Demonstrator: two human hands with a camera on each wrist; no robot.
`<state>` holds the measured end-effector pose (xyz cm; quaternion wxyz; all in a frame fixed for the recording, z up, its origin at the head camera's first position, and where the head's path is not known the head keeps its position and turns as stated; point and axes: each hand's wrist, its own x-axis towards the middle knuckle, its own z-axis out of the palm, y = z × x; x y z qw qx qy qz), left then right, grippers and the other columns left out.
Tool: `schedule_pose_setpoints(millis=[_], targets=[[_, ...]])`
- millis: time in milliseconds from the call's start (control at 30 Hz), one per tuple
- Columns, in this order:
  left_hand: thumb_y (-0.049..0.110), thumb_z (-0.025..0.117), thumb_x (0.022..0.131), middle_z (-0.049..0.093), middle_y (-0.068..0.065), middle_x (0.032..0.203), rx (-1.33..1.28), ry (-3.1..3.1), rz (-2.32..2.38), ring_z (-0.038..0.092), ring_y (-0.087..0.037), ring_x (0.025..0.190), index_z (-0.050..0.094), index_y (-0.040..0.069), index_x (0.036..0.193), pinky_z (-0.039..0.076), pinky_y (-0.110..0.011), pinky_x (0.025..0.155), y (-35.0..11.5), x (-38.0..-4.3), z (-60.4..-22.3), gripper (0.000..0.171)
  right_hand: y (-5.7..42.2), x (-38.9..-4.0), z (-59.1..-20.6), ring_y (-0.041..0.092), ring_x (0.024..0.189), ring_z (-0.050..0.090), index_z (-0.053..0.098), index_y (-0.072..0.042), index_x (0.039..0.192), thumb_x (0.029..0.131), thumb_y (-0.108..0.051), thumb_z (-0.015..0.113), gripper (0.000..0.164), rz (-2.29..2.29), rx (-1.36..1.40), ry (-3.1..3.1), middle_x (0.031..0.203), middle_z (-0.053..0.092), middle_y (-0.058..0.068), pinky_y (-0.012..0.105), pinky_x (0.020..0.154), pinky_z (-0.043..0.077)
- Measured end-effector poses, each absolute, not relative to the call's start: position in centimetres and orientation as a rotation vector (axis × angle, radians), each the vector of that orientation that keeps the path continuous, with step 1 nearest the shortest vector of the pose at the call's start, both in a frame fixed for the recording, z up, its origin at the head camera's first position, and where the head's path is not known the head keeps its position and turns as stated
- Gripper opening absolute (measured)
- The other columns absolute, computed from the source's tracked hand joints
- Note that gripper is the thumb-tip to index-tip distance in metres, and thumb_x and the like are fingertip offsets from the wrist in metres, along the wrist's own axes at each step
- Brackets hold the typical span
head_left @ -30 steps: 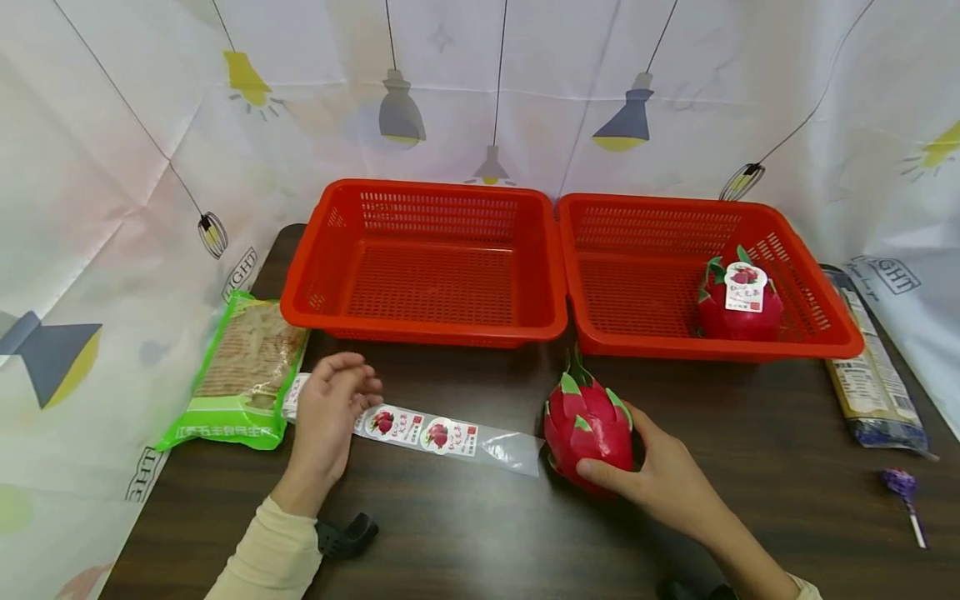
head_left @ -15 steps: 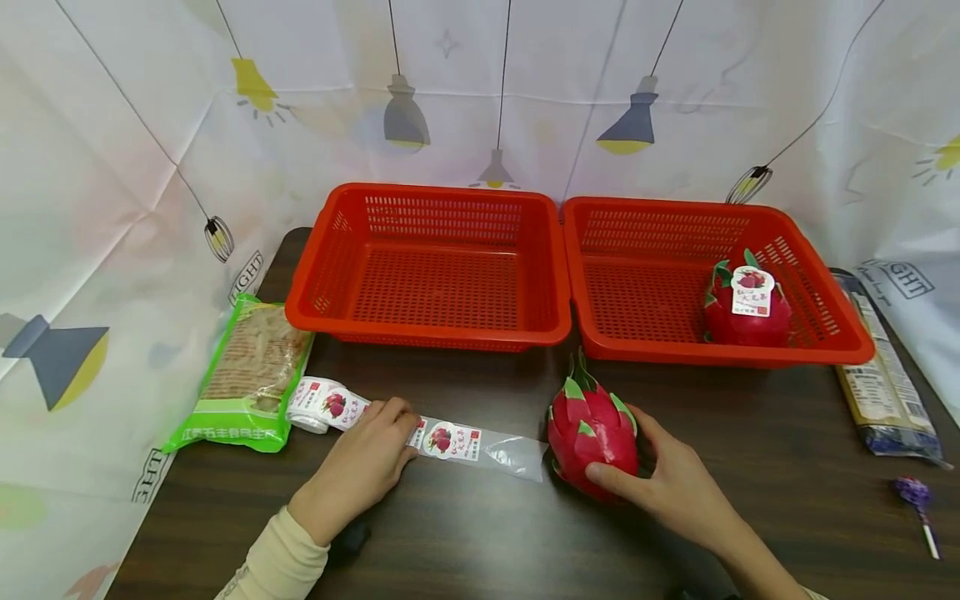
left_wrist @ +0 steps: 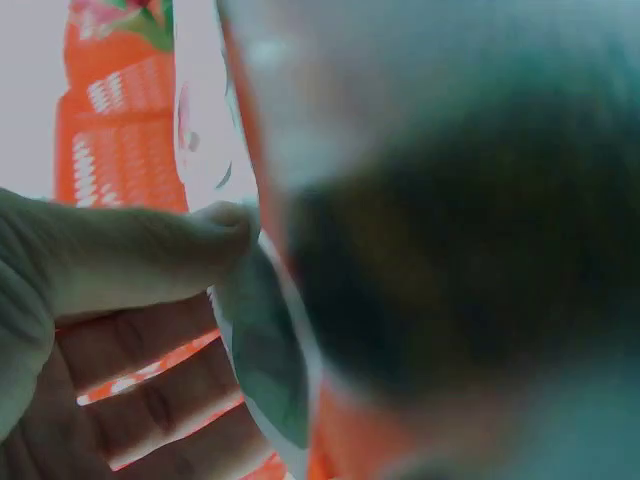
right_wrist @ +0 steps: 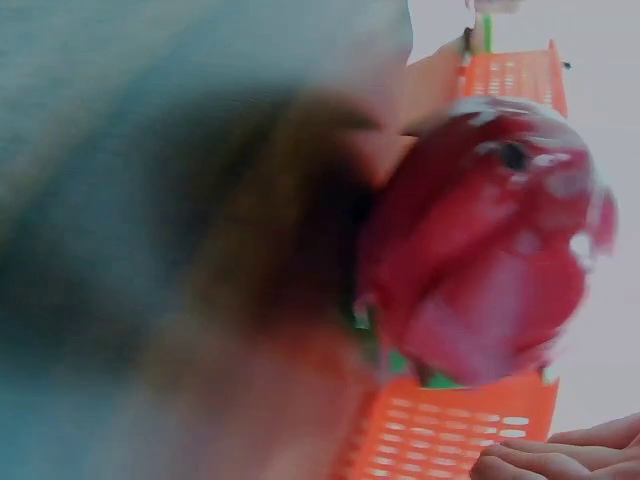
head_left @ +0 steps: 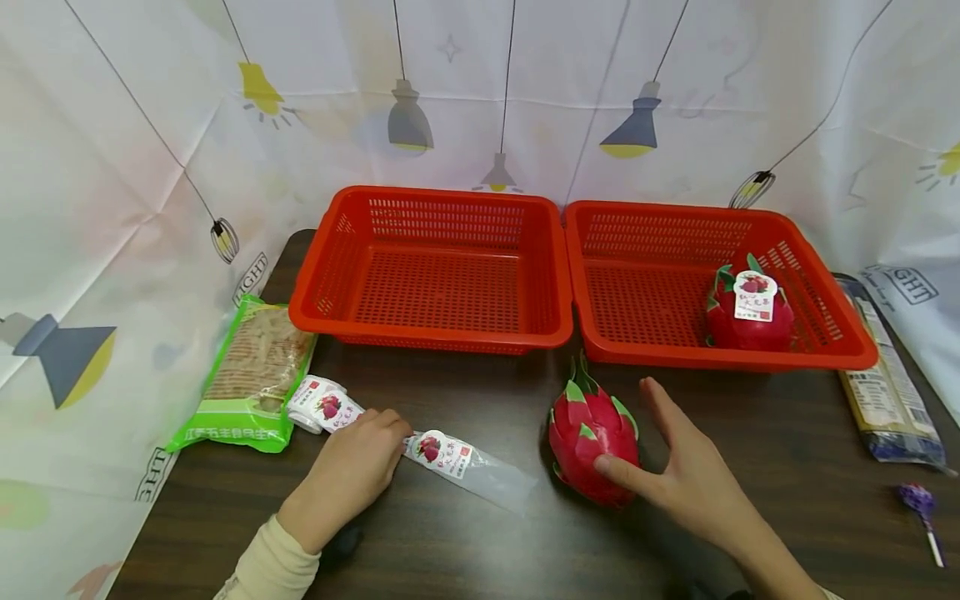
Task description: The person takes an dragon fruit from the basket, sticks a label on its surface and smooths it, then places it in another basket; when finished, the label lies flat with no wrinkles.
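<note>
Below centre in the head view, we saw the left hand (head_left: 348, 471) pinching the strip (head_left: 444, 454) and the right hand (head_left: 693, 475), fingers spread and released, beside the fruit (head_left: 588, 437). In the left wrist view we saw the strip left of centre; in the right, the fruit right of centre.

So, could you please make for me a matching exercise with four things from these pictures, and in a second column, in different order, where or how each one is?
1. Lollipop
2. Label strip
3. Labelled dragon fruit
4. Nearer dragon fruit

A. inside the right-hand red basket
B. on the table, next to the right hand
C. purple-topped, near the head view's right edge
D. pinched by the left hand

Pairs: 1-C, 2-D, 3-A, 4-B
</note>
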<state>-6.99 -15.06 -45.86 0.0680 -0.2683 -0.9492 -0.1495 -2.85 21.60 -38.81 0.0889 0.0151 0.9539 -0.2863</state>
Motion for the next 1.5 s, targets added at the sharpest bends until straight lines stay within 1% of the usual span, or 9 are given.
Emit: schedule_pose_setpoints(millis=[100, 233, 367, 500, 633, 733, 1133, 1333, 1500], targets=[[0.009, 0.079, 0.086, 0.072, 0.003, 0.091, -0.799, -2.887, -0.529, 0.067, -0.017, 0.085, 0.075, 0.013, 0.096, 0.058, -0.036, 0.071, -16.0, -6.4, -44.3, 0.012, 20.3, -2.4, -37.6, 0.045, 0.142, 0.043, 0.021, -0.012, 0.163, 0.081, -0.047, 0.084, 0.109, -0.901, -0.134, 2.983, 0.163, 0.035, 0.019, 0.067, 0.099, 0.047], [0.011, 0.078, 0.088, 0.072, 0.007, 0.096, -0.866, -2.842, -0.675, 0.067, -0.011, 0.088, 0.074, 0.015, 0.102, 0.058, -0.033, 0.075, -17.0, -5.3, -41.7, 0.015, 17.0, -2.1, -35.9, 0.029, 0.136, 0.054, 0.044, -0.018, 0.153, 0.077, -0.025, 0.09, 0.09, -1.021, -0.651, 3.094, 0.155, 0.05, 0.008, 0.05, 0.095, 0.057], [0.013, 0.076, 0.091, 0.072, 0.009, 0.101, -0.972, -2.795, -0.834, 0.068, -0.006, 0.091, 0.074, 0.018, 0.107, 0.059, -0.033, 0.079, -17.3, -4.7, -40.1, 0.018, 12.9, -2.9, -35.3, 0.015, 0.132, 0.059, 0.054, -0.024, 0.145, 0.089, -0.03, 0.08, 0.061, -0.972, -0.997, 2.963, 0.145, 0.059, -0.004, 0.039, 0.098, 0.058], [0.013, 0.074, 0.093, 0.072, 0.009, 0.106, -1.023, -2.807, -0.938, 0.068, -0.006, 0.094, 0.073, 0.019, 0.111, 0.06, -0.033, 0.083, -17.2, -4.5, -39.5, 0.019, 9.5, -4.0, -36.1, 0.008, 0.113, 0.066, 0.058, -0.022, 0.139, 0.098, -0.036, 0.068, 0.044, -0.955, -1.053, 2.802, 0.129, 0.069, -0.007, 0.031, 0.088, 0.06], [0.012, 0.073, 0.093, 0.072, 0.009, 0.105, -1.048, -2.779, -0.964, 0.068, -0.006, 0.094, 0.073, 0.018, 0.111, 0.059, -0.032, 0.083, -17.1, -4.5, -39.6, 0.018, 8.2, -4.7, -37.2, 0.0, 0.085, 0.067, 0.062, -0.016, 0.129, 0.099, -0.023, 0.068, 0.031, -1.103, -1.015, 2.631, 0.105, 0.075, -0.004, 0.018, 0.072, 0.057], [0.011, 0.073, 0.093, 0.073, 0.009, 0.104, -1.071, -2.748, -0.998, 0.068, -0.006, 0.093, 0.073, 0.018, 0.11, 0.059, -0.032, 0.083, -17.2, -4.6, -39.7, 0.018, 8.0, -5.0, -37.9, -0.002, 0.077, 0.062, 0.065, -0.013, 0.122, 0.098, -0.016, 0.068, 0.024, -1.196, -1.021, 2.556, 0.097, 0.074, -0.003, 0.016, 0.068, 0.056], [0.032, 0.059, 0.104, 0.066, 0.006, 0.121, -1.333, -3.003, -1.452, 0.06, -0.002, 0.092, 0.065, 0.019, 0.129, 0.054, -0.025, 0.08, -19.9, -7.8, -38.4, 0.029, 7.3, -4.8, -38.3, -0.004, 0.08, 0.058, 0.067, -0.018, 0.111, 0.101, -0.018, 0.064, 0.01, -1.155, -1.202, 2.474, 0.096, 0.072, -0.009, 0.013, 0.075, 0.052], [0.022, 0.062, 0.103, 0.066, 0.006, 0.097, -1.552, -3.038, -1.663, 0.055, -0.001, 0.075, 0.071, 0.019, 0.117, 0.05, -0.021, 0.066, -18.6, -9.8, -39.1, 0.017, 6.8, -4.3, -38.5, -0.006, 0.083, 0.059, 0.067, -0.018, 0.107, 0.101, -0.018, 0.065, 0.007, -1.09, -1.307, 2.469, 0.096, 0.072, -0.01, 0.008, 0.079, 0.05], [0.021, 0.067, 0.099, 0.055, 0.011, 0.078, -1.529, -3.095, -1.689, 0.048, 0.001, 0.064, 0.069, 0.018, 0.098, 0.042, -0.018, 0.058, -17.7, -10.2, -39.9, 0.003, 7.0, -4.2, -38.8, -0.007, 0.083, 0.058, 0.067, -0.018, 0.106, 0.101, -0.017, 0.064, 0.005, -1.074, -1.263, 2.47, 0.094, 0.072, -0.01, 0.009, 0.08, 0.049]])
